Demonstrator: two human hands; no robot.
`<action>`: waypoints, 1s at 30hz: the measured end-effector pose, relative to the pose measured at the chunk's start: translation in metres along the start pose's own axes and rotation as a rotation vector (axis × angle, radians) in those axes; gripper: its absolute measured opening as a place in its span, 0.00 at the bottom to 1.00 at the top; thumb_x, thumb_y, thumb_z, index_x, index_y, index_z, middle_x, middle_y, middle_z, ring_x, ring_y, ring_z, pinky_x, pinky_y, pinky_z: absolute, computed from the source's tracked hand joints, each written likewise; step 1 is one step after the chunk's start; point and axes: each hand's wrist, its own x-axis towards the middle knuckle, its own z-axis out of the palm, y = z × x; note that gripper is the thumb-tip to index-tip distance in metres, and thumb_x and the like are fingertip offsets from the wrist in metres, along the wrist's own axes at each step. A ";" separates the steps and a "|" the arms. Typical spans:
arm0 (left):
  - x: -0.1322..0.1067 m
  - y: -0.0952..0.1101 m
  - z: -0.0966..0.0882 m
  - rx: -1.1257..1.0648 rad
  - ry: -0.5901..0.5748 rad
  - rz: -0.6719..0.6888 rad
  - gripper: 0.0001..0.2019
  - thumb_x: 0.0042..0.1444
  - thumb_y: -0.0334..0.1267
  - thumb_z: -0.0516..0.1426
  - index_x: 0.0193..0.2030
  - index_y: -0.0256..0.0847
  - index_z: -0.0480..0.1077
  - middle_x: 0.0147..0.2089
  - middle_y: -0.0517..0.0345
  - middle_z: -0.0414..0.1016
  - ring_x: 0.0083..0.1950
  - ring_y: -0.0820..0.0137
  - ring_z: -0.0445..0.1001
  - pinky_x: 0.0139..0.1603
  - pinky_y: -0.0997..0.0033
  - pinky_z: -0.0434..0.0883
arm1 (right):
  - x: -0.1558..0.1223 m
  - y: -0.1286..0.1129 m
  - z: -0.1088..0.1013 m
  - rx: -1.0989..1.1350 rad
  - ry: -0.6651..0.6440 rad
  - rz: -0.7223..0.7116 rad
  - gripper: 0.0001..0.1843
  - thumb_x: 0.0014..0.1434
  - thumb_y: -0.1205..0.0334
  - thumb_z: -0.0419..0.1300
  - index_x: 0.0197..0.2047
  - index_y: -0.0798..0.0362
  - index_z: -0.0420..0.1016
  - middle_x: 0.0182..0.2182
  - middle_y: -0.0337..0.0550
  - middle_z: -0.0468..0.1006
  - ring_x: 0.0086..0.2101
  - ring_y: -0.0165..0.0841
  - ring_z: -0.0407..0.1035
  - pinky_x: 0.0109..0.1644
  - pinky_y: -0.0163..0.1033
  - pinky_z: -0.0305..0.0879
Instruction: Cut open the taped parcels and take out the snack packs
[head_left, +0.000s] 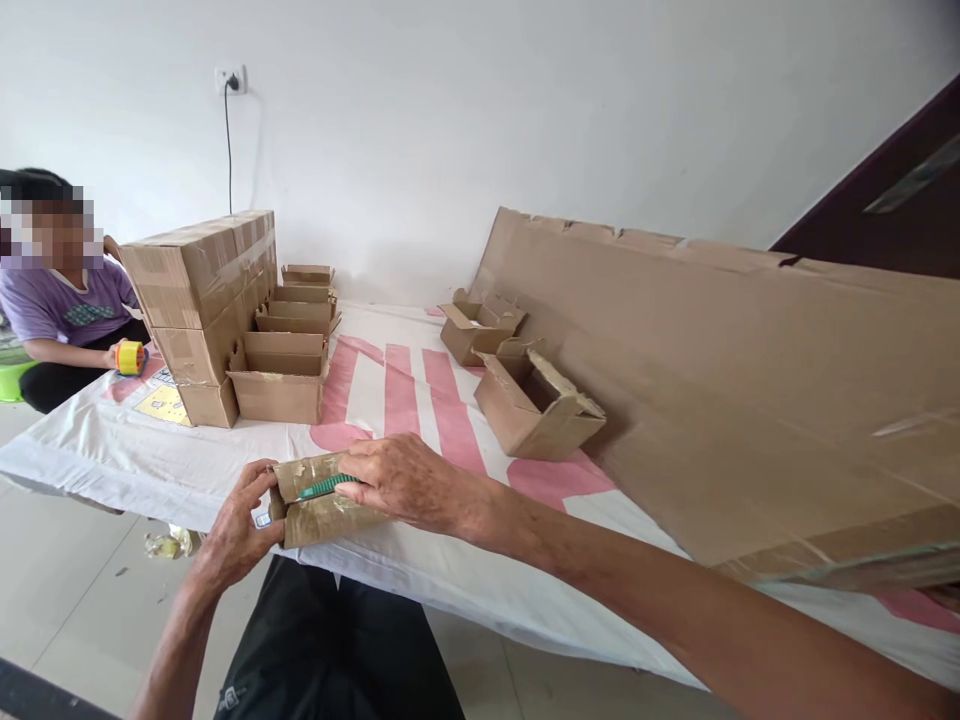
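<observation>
A small taped cardboard box (319, 525) lies at the table's front edge, its two top flaps meeting along a middle seam. My left hand (240, 525) grips the box's left end, thumb in front and fingers behind. My right hand (409, 485) is closed around a green box cutter (326, 487) with a ridged handle. The cutter lies along the seam; its blade cannot be made out. Part of the box's right side is hidden under my right hand.
Open cardboard boxes (277, 398) stand in a row beside a stack of taped boxes (199, 290). More open boxes (540, 410) sit right of centre, before a large cardboard sheet (712, 400). At far left, a person (67, 300) holds a yellow tape roll (130, 358). A patterned cloth (405, 390) covers the table.
</observation>
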 end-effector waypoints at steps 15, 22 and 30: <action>0.002 0.006 0.001 0.012 -0.015 0.002 0.17 0.51 0.29 0.59 0.48 0.44 0.77 0.63 0.50 0.70 0.62 0.57 0.74 0.64 0.54 0.75 | -0.020 0.008 0.009 0.029 0.061 0.066 0.15 0.76 0.60 0.57 0.39 0.55 0.80 0.36 0.44 0.83 0.36 0.33 0.72 0.35 0.39 0.52; 0.001 0.003 0.003 0.022 -0.001 -0.010 0.19 0.49 0.27 0.59 0.48 0.45 0.78 0.64 0.51 0.70 0.64 0.57 0.74 0.65 0.53 0.76 | -0.014 0.001 0.011 -0.019 0.050 0.013 0.15 0.76 0.59 0.57 0.40 0.56 0.80 0.38 0.46 0.83 0.35 0.33 0.71 0.33 0.39 0.49; 0.003 -0.001 0.004 0.025 -0.020 -0.017 0.21 0.50 0.28 0.59 0.51 0.45 0.79 0.66 0.49 0.68 0.66 0.55 0.73 0.56 0.58 0.78 | -0.026 0.007 0.013 -0.022 0.086 0.063 0.15 0.76 0.59 0.57 0.37 0.54 0.77 0.34 0.43 0.80 0.33 0.31 0.68 0.32 0.38 0.49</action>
